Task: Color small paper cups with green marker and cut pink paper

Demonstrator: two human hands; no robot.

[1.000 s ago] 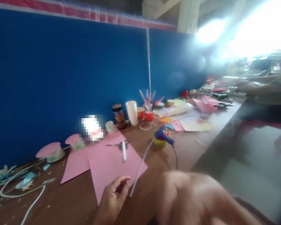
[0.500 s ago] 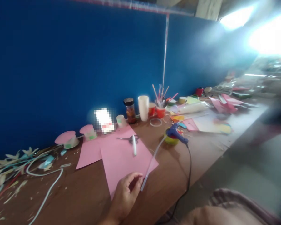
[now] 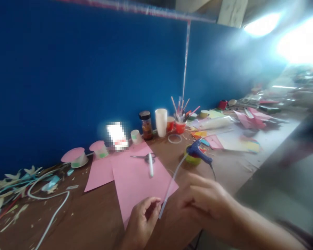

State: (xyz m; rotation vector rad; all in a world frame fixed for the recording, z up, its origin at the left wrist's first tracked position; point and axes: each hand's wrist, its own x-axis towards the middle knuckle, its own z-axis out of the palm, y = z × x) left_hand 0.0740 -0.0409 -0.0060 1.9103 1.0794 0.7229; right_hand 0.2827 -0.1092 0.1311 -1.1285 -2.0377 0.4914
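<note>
My left hand [image 3: 143, 217] is at the near edge of a pink paper sheet [image 3: 135, 185], thumb and fingers curled together; whatever they pinch is too small to make out. Right beside its fingertips lies the free end of a glue stick [image 3: 169, 191]. That stick runs from the back of a blue glue gun [image 3: 197, 151], which rests on a yellow tape roll [image 3: 193, 159]. My right hand [image 3: 205, 198] is over the table, in front of the gun, its fingers bent and smeared by motion. On the pink paper are dark scissors [image 3: 143, 158] and a white pen [image 3: 151, 165].
Along the blue wall stand pink-topped rolls [image 3: 79, 159], a dark-lidded jar [image 3: 146, 125], a white cup [image 3: 161, 122] and a red cup of brushes [image 3: 181, 127]. Paper scraps [image 3: 232, 140] spread at right. A white cable [image 3: 54, 211] and dried leaves [image 3: 13, 180] lie left.
My right hand has come in from the lower right to the table near the glue stick. My left hand stays pinched in almost the same place; the view has shifted slightly.
</note>
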